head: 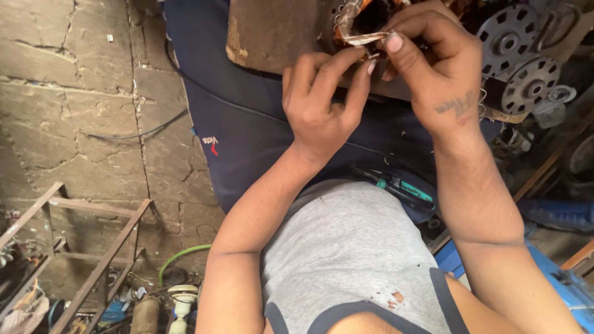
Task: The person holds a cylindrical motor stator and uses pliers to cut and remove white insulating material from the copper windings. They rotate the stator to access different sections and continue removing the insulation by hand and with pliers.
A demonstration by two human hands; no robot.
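My left hand (325, 102) and my right hand (433, 68) meet at the top of the view over a motor stator with copper windings (354, 18). Both pinch a thin pale strip of insulating paper (369, 39) at the winding's edge. My right thumb and forefinger press the strip from above; my left fingertips hold it from below. The stator rests on a brown board (272, 31) across my lap, over dark blue trousers (247, 124). Most of the stator is cut off by the frame's top edge.
Pliers with green grips (402, 188) lie on my lap. Round slotted metal motor covers (520, 55) sit at the right. A stone floor (74, 93) with a black cable lies left, a rusty metal frame (80, 247) lower left, blue objects lower right.
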